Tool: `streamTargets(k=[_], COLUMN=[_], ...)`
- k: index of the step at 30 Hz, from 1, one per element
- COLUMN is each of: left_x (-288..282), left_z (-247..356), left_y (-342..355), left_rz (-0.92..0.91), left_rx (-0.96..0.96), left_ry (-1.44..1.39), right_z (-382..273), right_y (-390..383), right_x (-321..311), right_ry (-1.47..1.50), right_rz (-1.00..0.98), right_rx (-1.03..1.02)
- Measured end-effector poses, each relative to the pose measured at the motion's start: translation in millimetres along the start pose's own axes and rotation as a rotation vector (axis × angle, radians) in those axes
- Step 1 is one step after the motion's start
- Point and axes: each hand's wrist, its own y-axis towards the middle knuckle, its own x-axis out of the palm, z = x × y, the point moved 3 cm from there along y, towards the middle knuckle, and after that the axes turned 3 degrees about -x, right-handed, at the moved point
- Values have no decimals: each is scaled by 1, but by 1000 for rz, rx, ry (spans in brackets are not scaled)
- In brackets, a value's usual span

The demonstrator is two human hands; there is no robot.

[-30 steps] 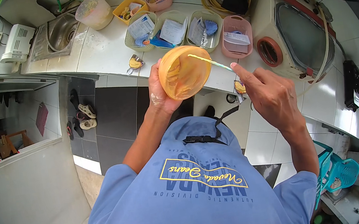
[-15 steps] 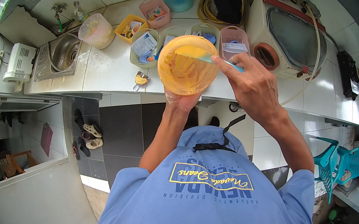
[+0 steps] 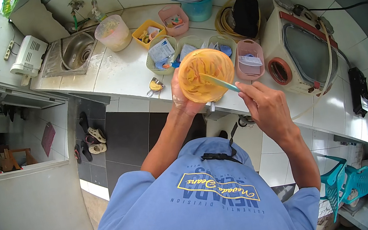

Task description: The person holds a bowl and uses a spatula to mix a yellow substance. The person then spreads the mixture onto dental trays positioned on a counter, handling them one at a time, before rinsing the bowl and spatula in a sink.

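Head | orange bowl | yellow paste streaked inside | teal spatula

One bare left hand and one bare right hand — two in all. One translucent orange round bowl; one slim pale-teal spatula. Three pale-green perforated plastic baskets, two pink plastic baskets, one yellow rectangular plastic basket — six altogether. One translucent whitish round tub, one teal round bucket, one steel sink, two cream clogs.
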Motion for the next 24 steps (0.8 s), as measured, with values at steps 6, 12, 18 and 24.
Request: streamTargets(k=[6,12,18,24], left_x=[-14,-58,-124,-181], left_z=[-5,66,167,289], left_y=[-10,-52,-113,-171], left_rz=[72,76,215,328], left_rx=[-45,130,219,258], left_ry=[-400,-498,-495,-398], right_z=[-2,-47,-89,-81], right_y=[36,98,260,449], right_x=[24,57,121,279], right_ry=[227,229,261,-92], right_rz=[-25,-55,-12,-89], right_rx=[79,1,-93,-132])
